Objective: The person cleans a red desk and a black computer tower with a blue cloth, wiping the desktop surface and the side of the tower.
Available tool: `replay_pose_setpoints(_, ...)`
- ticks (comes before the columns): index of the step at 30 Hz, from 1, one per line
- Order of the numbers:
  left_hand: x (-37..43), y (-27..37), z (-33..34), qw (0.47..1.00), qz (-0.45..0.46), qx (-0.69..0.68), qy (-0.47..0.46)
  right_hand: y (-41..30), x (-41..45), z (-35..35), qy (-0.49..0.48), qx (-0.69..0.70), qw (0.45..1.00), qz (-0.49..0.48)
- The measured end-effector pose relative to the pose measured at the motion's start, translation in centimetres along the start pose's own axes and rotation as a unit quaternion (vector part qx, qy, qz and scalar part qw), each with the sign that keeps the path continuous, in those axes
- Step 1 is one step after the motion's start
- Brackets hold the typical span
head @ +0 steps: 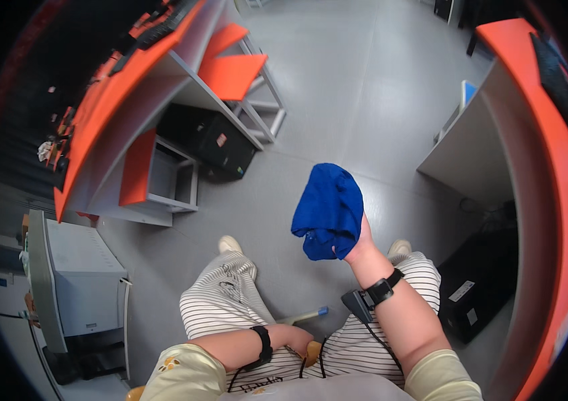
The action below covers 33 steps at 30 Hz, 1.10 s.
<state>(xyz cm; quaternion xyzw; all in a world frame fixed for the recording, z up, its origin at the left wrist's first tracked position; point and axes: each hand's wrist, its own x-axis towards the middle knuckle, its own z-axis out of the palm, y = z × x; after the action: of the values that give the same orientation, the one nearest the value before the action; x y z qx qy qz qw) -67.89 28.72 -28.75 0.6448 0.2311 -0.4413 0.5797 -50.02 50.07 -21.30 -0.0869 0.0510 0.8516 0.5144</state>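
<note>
A blue cloth (328, 210), folded and bunched, is held out over the floor by my right hand (359, 245). The cloth covers most of the fingers of that hand. Near my lap, my left hand (294, 338) is lowered between my thighs beside a yellowish-brown object (312, 352), which I cannot make out fully. The left fingertips are partly hidden, so their grip is unclear. Just beyond the left hand is a pale bar with a blue end (322, 311). Both wrists wear black straps, and a black device with a cable hangs at the right one.
On the left stand an orange-topped desk (113, 100), orange-seated stools (236, 75) and a black computer case (208, 140). Nearer on that side is a light-grey cabinet (88, 301). Another orange-topped desk (539, 125) curves along the right, with a black computer case (479, 285) under it. Grey floor (324, 100) lies between.
</note>
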Motion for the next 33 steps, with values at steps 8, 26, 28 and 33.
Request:
replay_pose_setpoints(8,-1.0,0.6,-1.6,0.993,0.027,-0.082,-0.074,-2.5,6.8,-0.6,0.067,-0.014,0.997,0.047)
replay_pose_setpoints(26,-15.7,-13.5,-15.8,0.959,-0.007,-0.187,0.211,-8.5,11.4,-0.4,0.077,-0.136,0.979,-0.129)
replay_pose_setpoints(28,-14.9,-13.3,-16.2,0.961,0.005,-0.163,0.223,-9.6,11.4,-1.4,0.034,-0.169,0.973,-0.156)
replay_pose_setpoints(33,-13.2,-13.8,-15.7,0.975,-0.005,-0.050,0.216,-7.7,13.0,-0.9,0.024,-0.154,0.950,-0.270)
